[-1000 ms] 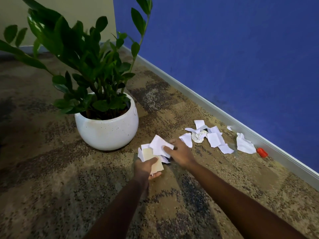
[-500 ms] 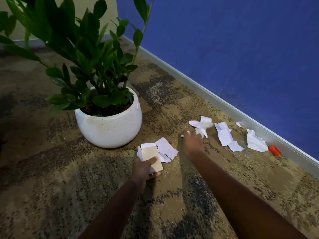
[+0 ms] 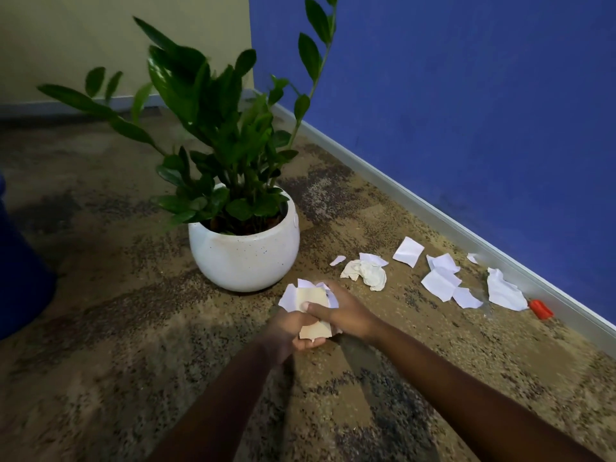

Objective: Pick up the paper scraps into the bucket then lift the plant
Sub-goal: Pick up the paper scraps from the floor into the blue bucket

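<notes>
White and tan scraps (image 3: 308, 298) are sitting in a small bunch between two hands, just in front of the pot (image 3: 245, 253). The left hand (image 3: 288, 335) is cupping the bunch from below, fingers curled around it. The right hand (image 3: 346, 315) is pressing on it from the right, thumb on top, closed on the same papers.

More paper is lying on the carpet (image 3: 133, 361). From the hands, a crumpled wad (image 3: 365, 273) is waiting at about one o'clock, near. A flat row of sheets (image 3: 440, 283) is stretching on toward two o'clock, running along the wall. A torn piece (image 3: 503, 291) is lying last, just beside a red cap (image 3: 540, 309).

The right hand is nearer to all of these, so it looks like the one to reach out next while the left hand is keeping the bunch.

A dark blue shape (image 3: 20, 268) is showing at nine o'clock, at the picture's left edge. It may be the bucket, but I cannot tell.

The plant (image 3: 213, 141) is standing upright in its pot at eleven o'clock from the hands, not lifted yet.
</notes>
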`<act>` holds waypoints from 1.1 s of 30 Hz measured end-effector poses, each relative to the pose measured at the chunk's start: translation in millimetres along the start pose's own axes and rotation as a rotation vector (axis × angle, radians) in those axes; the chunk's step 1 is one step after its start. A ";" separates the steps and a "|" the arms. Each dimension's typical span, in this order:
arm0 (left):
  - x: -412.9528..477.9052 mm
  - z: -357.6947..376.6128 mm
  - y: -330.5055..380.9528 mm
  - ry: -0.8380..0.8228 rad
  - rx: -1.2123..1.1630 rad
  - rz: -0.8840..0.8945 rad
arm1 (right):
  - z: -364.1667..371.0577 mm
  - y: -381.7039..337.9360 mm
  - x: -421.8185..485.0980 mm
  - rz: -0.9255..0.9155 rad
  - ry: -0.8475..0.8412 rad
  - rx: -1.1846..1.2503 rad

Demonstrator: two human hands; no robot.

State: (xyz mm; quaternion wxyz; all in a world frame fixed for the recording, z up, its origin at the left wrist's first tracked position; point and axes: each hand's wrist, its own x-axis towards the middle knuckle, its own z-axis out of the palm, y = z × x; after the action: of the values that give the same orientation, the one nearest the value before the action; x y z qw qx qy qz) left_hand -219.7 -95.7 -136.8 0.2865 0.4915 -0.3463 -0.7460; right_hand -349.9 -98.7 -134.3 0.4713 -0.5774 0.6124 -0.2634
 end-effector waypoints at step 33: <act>-216.9 -300.4 186.3 0.812 -0.089 0.566 | 259.3 -338.0 15.9 -0.054 0.076 0.489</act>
State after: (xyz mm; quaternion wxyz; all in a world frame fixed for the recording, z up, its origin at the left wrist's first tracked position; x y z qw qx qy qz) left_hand 152.9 -110.8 44.7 0.6104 0.6162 -0.2943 -0.4013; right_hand 35.6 -122.1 46.2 0.5664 -0.4522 0.5321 -0.4377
